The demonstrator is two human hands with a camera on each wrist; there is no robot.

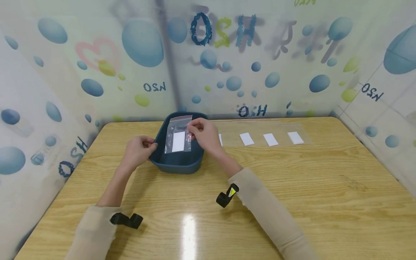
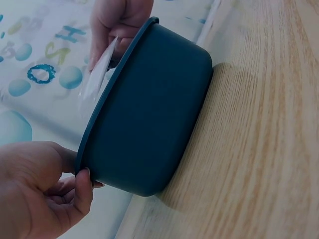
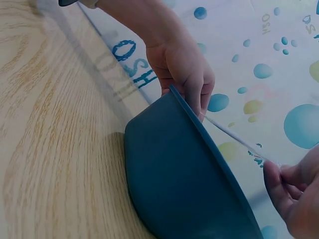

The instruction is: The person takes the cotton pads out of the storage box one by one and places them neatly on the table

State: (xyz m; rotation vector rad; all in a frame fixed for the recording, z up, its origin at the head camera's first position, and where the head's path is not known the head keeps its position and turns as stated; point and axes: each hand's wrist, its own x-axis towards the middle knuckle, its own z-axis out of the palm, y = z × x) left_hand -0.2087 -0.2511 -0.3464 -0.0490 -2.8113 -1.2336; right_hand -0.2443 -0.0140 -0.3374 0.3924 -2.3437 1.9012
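Observation:
A dark blue plastic basin [image 1: 177, 168] stands near the back of the table. My left hand [image 1: 138, 153] pinches its left rim between thumb and fingers, and the left wrist view shows this hand [image 2: 47, 186] at the rim too. Over the basin's opening, my right hand [image 1: 205, 135] pinches the right edge of a clear zip bag [image 1: 178, 124] with a white rectangular piece [image 1: 178, 141] inside. In the right wrist view the bag [image 3: 232, 133] appears edge-on, stretching from the right hand [image 3: 299, 194] toward the basin rim.
To the right of the basin, a row of clear bags with white pieces [image 1: 271, 139] lies along the back of the wooden table [image 1: 292, 198]. One piece is partly hidden by my right hand. A patterned wall covering [image 1: 227, 72] rises behind the table's back edge.

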